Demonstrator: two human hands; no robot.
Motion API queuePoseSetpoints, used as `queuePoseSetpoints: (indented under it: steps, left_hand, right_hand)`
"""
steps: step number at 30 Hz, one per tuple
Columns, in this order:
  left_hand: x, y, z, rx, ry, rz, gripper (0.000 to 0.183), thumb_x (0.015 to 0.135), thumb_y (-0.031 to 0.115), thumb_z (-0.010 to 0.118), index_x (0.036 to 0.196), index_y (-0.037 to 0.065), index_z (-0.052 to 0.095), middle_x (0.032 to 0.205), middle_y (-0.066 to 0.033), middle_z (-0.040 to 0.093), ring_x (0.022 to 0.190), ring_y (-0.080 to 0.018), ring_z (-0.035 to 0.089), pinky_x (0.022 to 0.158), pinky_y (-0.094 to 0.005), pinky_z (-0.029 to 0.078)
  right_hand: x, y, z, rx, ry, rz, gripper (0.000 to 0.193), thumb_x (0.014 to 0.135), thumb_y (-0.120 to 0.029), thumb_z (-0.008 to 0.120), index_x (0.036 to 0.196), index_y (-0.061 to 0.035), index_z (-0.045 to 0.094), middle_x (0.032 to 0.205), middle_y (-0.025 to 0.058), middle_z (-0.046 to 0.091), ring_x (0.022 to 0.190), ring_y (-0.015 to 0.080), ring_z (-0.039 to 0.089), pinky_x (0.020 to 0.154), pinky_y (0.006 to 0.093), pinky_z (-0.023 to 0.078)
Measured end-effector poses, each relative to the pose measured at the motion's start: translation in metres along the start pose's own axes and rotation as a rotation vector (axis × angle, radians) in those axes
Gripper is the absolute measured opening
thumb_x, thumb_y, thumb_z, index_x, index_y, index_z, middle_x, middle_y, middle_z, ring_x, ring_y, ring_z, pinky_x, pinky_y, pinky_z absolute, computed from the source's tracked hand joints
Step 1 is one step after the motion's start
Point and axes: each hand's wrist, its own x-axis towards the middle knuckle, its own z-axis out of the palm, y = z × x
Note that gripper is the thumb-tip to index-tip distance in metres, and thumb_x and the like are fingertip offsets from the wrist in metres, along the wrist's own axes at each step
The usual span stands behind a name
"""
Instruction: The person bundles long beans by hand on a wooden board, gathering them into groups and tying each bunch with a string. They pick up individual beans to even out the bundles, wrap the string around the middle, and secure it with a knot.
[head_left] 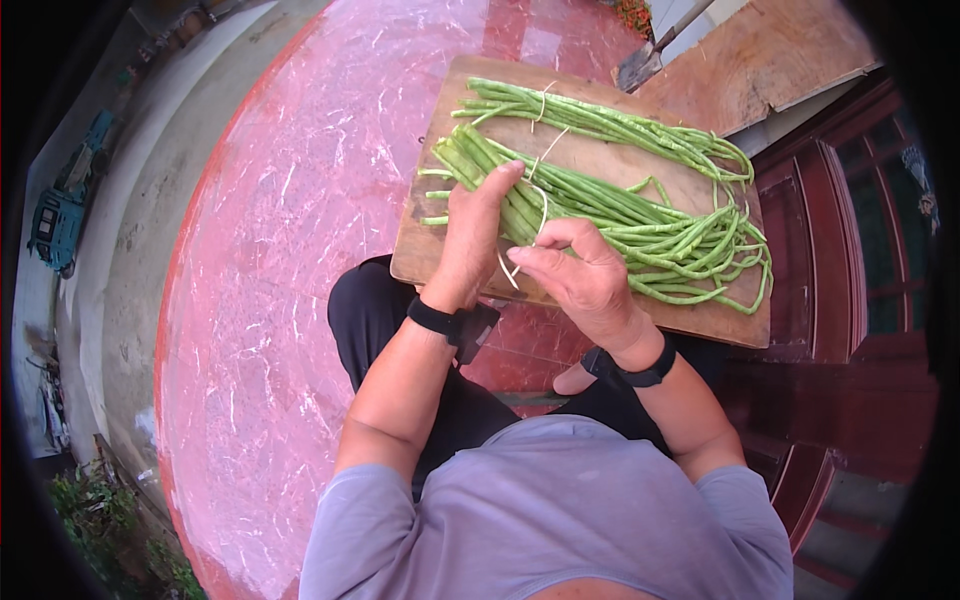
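Bunches of long green beans lie across a wooden board (425, 262) in front of me. My left hand (468, 235) is wrapped round the thick end of the nearest bean bunch (519, 210), with its thumb on top. A thin white tie (545, 207) loops over this bunch. My right hand (588, 268) is closed in a pinch at the tie, close to the bunch's near side. Loose tie ends hang below the beans. Farther off, another bean bunch (600, 122) has its own pale tie (542, 108). A similar tie crosses the beans between them.
A dark red door (840, 230) stands close on the right. Beyond the board are a shovel (640, 68) and a large plywood sheet (755, 65). Glossy pink flooring (280, 300) spreads to the left. A teal vehicle (60, 220) is at the far left.
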Motion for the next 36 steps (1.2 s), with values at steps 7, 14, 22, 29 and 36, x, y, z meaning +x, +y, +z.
queuePoseSetpoints:
  steps: [7, 14, 22, 29, 36]
  left_hand:
    - [0.007, -0.005, -0.005, -0.06, 0.063, -0.055, 0.026, 0.084, 0.019, 0.064, 0.1, -0.002, 0.059, 0.085, -0.0055, 0.063, 0.071, -0.013, 0.06, 0.064, -0.0267, 0.049]
    - [0.022, -0.026, -0.011, -0.029, 0.118, 0.237, 0.042, 0.081, 0.014, 0.068, 0.114, -0.005, 0.049, 0.101, -0.0106, 0.06, 0.088, -0.0171, 0.059, 0.078, -0.0297, 0.048]
    - [0.026, -0.03, -0.014, 0.388, 0.373, 0.542, 0.089, 0.078, 0.012, 0.072, 0.144, -0.001, 0.013, 0.13, -0.0197, 0.04, 0.116, -0.0251, 0.046, 0.1, -0.0347, 0.038]
    - [0.012, -0.013, -0.006, 1.214, 0.657, 0.765, 0.09, 0.07, 0.013, 0.078, 0.14, 0.003, 0.023, 0.135, -0.0281, 0.033, 0.126, -0.0417, 0.032, 0.105, -0.0424, 0.029]
    - [0.015, -0.033, -0.009, 1.065, 0.273, 1.078, 0.017, 0.079, 0.003, 0.067, 0.091, 0.005, 0.055, 0.082, -0.011, 0.057, 0.078, -0.0312, 0.051, 0.074, -0.0404, 0.04]
  right_hand:
    - [0.008, 0.007, 0.014, 0.008, -0.093, -0.106, 0.02, 0.072, 0.0, 0.068, 0.091, -0.0051, 0.067, 0.086, 0.0058, 0.062, 0.073, 0.0201, 0.062, 0.06, 0.0286, 0.051]
    - [0.031, 0.016, 0.005, -0.2, 0.109, 0.02, 0.01, 0.077, -0.007, 0.069, 0.086, -0.008, 0.067, 0.079, 0.0042, 0.063, 0.076, 0.023, 0.059, 0.066, 0.0335, 0.049]
    - [0.036, 0.053, 0.02, 0.698, 0.207, 0.636, 0.012, 0.091, -0.012, 0.061, 0.097, -0.0016, 0.063, 0.081, 0.0023, 0.064, 0.073, 0.008, 0.056, 0.07, 0.0242, 0.048]
    - [0.035, 0.071, 0.032, 0.896, 0.209, 0.88, 0.015, 0.093, -0.015, 0.06, 0.099, -0.0022, 0.063, 0.083, 0.0024, 0.064, 0.073, 0.0071, 0.058, 0.07, 0.0218, 0.049]
    - [0.039, 0.079, 0.037, 0.98, 0.295, 0.968, 0.017, 0.093, -0.017, 0.06, 0.098, -0.0012, 0.062, 0.083, 0.0035, 0.065, 0.071, 0.0082, 0.06, 0.069, 0.0216, 0.05]
